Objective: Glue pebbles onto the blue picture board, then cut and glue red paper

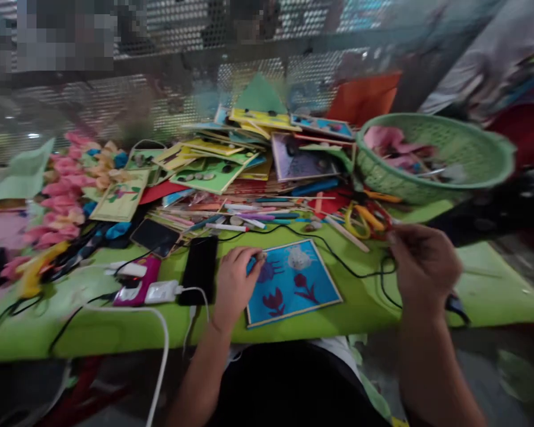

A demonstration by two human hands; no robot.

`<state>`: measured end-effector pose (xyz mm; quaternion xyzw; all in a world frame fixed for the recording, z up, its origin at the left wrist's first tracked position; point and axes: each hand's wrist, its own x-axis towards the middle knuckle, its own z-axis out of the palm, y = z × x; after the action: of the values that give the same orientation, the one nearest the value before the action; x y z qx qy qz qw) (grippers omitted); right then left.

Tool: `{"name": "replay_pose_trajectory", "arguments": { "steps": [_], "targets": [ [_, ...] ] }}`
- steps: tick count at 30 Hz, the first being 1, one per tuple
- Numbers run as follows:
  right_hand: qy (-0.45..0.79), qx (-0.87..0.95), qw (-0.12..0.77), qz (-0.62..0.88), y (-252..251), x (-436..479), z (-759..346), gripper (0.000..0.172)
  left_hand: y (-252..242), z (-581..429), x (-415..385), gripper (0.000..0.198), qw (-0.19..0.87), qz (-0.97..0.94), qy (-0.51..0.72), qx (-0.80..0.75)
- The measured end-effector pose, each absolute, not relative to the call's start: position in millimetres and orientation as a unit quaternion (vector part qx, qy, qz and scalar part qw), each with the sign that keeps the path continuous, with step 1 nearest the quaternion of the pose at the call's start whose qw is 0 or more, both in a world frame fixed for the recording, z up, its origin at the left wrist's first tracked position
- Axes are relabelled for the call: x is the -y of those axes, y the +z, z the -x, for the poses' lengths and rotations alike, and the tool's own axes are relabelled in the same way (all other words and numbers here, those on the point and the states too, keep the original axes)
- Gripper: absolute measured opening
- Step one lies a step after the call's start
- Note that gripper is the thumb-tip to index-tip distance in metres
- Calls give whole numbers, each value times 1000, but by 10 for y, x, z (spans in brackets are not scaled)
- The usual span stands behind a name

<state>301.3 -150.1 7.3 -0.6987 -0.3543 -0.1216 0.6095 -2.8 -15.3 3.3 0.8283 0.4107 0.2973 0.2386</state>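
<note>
A blue picture card [317, 271] with a pale border lies flat at the table's front, bearing dark tulip shapes, a purple shape and a grey cloud-like shape. My left hand [237, 283] is at the card's upper left corner, thumb and fingers bent together; a small dark spot shows at the fingertips, too small to name. To the right, my right hand [425, 264] is raised over the table with its fingers pinched. Whatever it holds, if anything, I cannot make out. Just beyond those fingertips are scissors [370, 218] with orange and yellow handles.
Decorated cards [213, 178] are heaped at the back, with markers [226, 227] before them. A green basket [431, 188] of pink scraps stands right. Left are a black phone [199, 270], a power strip [136, 290], a yellow glue gun [40, 270] and pink flowers [64, 201]. A black cable [338, 261] crosses the table.
</note>
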Motion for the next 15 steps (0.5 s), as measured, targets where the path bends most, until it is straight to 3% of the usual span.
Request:
{"name": "replay_pose_trajectory", "arguments": {
  "steps": [7,13,15],
  "targets": [
    [-173,306,382,855,-36,2503,-3600,25,118,7,177,29,453,-698,383,-401],
    [30,262,336,904,-120,2687,-3768,47,125,-31,195,41,641,-505,418,-399],
    [87,228,346,906,-101,2648,-3813,43,129,-62,190,43,681,-451,434,-381]
  ]
}}
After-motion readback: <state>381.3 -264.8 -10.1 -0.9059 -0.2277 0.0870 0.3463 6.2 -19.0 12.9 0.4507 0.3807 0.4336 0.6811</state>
